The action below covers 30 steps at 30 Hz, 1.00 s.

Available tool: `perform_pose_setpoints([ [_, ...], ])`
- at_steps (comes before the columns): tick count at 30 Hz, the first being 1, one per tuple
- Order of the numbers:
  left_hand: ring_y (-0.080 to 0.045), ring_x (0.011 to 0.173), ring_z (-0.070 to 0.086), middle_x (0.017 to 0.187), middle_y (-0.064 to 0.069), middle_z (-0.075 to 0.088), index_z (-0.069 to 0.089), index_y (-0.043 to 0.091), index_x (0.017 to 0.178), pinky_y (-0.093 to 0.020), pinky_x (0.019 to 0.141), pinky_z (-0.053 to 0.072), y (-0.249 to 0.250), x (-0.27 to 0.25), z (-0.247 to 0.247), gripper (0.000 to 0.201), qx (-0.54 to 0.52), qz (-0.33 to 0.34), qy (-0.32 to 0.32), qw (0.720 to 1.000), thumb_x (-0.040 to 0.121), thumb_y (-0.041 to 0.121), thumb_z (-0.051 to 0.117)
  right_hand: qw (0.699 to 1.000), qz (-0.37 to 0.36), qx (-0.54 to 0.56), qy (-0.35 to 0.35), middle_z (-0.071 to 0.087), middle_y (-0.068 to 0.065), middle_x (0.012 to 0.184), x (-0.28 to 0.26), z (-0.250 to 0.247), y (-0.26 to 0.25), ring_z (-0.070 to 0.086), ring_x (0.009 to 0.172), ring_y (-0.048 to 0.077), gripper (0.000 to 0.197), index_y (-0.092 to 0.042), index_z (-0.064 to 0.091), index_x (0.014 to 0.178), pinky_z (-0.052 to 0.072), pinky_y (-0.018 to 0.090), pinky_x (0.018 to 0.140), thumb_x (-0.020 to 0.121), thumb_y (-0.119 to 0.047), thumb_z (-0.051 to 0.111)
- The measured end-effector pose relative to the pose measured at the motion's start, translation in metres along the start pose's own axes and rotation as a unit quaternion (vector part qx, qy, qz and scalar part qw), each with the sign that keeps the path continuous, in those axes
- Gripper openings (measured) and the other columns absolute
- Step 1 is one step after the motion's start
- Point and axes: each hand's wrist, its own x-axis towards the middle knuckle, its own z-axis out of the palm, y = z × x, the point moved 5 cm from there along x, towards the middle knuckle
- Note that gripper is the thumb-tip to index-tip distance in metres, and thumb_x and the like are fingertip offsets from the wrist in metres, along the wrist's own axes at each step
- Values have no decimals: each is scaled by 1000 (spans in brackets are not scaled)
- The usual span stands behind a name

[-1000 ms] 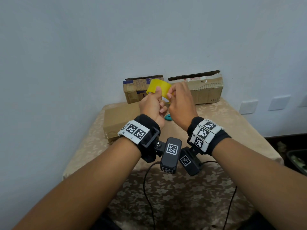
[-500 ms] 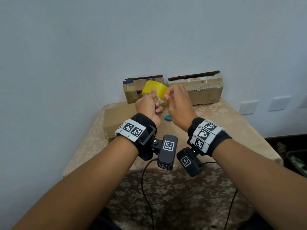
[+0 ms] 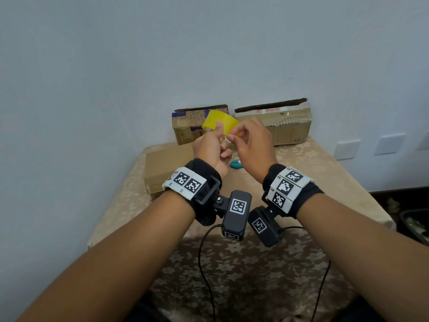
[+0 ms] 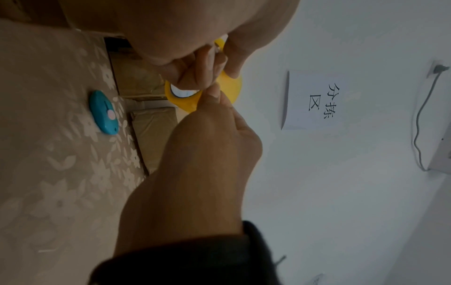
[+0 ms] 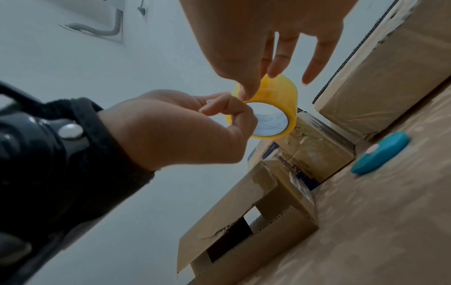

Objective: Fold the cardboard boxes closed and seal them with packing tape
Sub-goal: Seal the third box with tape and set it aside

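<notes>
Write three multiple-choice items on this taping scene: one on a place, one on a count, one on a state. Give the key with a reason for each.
1. Where does the teal cutter lie?
A. On the patterned tablecloth
B. Inside a box
C. In the right hand

2. How many cardboard boxes show on the table in the head view?
A. One
B. Three
C. Five

3. What holds the yellow tape roll?
A. Nothing, it lies on the table
B. The left hand grips it in the air while the right hand picks at its surface
C. It is stuck to the wall

Key: 1 A, it rests on the cloth below the hands. 2 B, two stand against the wall, one lies at the left. 3 B, the roll is lifted, fingers curled on it.
</notes>
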Motion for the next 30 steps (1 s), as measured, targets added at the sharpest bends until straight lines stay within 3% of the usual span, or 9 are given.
perform_pose_setpoints([
  [3,-6,39,34,57,2,39,48,13,80,-17,32,24,-2,1,0,25,7,-2,-2,1000,99,15,65,1000,-3,-11,-13,50,-6,88,0,2,2,48,84,15,15,-14,61,83,36,12,74,88,-3,70],
  [8,-6,36,32,52,3,36,53,12,79,-17,33,22,11,10,-7,24,20,6,-2,1000,98,17,66,997,-32,-8,-65,50,-5,93,-1,7,-3,45,90,13,11,-14,59,88,33,12,78,94,-7,65],
  [13,-6,35,30,51,4,36,51,15,76,-18,31,21,19,18,-11,29,6,11,-2,1000,97,25,67,996,-50,51,-60,60,3,98,-1,4,-9,55,94,23,3,-11,60,96,45,31,82,98,-12,59],
  [15,-6,36,30,48,5,39,54,15,79,-17,31,21,20,18,-11,26,10,14,2,1000,97,28,67,995,-28,84,-56,63,3,94,-2,2,-10,58,88,16,2,-8,60,99,47,29,78,99,-10,59],
  [17,-6,37,30,50,5,39,56,15,84,-18,31,22,18,18,-9,27,16,2,-17,1000,97,36,67,993,-3,111,-36,63,3,93,-1,0,-11,58,85,12,2,-6,59,100,48,26,78,99,-7,60],
  [20,-7,38,31,56,3,35,58,17,85,-18,31,23,15,13,-1,32,71,-20,-93,993,92,46,70,990,23,140,4,64,5,95,3,-6,-8,61,90,16,3,-5,58,101,50,27,82,100,-7,59],
  [22,-7,39,31,56,3,35,59,16,85,-18,32,22,14,7,6,26,140,-1,-122,982,92,37,71,988,32,149,25,63,0,93,5,-11,-6,60,88,12,2,-9,57,101,50,26,81,100,-8,59],
  [25,-6,39,31,54,3,37,61,9,98,-18,33,22,15,2,9,13,162,17,-130,978,96,22,65,988,35,148,35,63,-1,94,6,-14,-6,59,88,7,2,-12,57,101,49,21,77,101,-11,59],
  [30,-5,35,31,52,4,34,56,11,84,-18,31,22,17,13,7,17,99,0,-99,990,97,20,62,983,40,176,34,61,-3,90,6,-14,-8,58,83,7,10,-14,54,99,48,24,76,99,-5,59],
])
